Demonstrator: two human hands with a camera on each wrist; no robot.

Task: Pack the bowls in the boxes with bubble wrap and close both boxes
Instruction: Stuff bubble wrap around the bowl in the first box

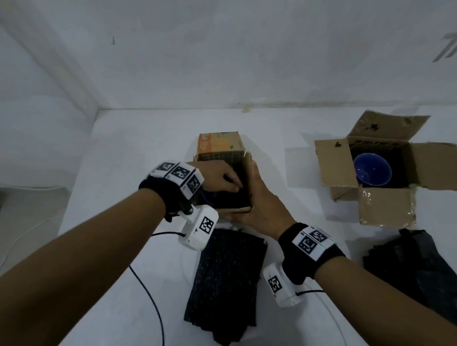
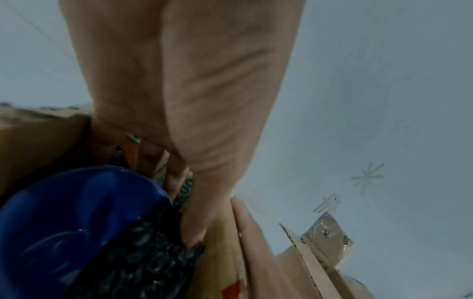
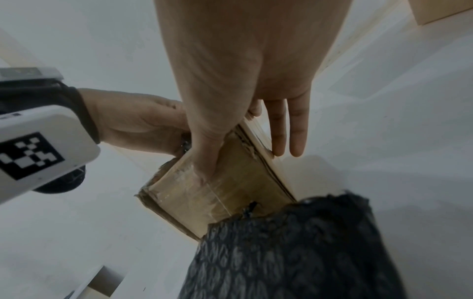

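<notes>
A small cardboard box [image 1: 218, 149] stands mid-table with its orange back flap up. Inside it a blue bowl [image 2: 76, 222] lies partly under black bubble wrap [image 2: 153, 263]. My left hand [image 1: 223, 178] reaches into the box and pinches the wrap's edge by the right wall. My right hand [image 1: 259, 195] braces the box's near right corner, with the thumb [image 3: 204, 161] on the near flap and straight fingers [image 3: 289, 131] along the right side. A second box [image 1: 435, 168] stands open at the right, holding another blue bowl [image 1: 372, 170] on black wrap.
One black bubble wrap sheet [image 1: 226, 288] lies on the white table [image 1: 114, 158] just in front of the small box, and another sheet [image 1: 420, 273] lies in front of the right box. Thin cables [image 1: 152, 298] run near the front edge. White walls close the back and left.
</notes>
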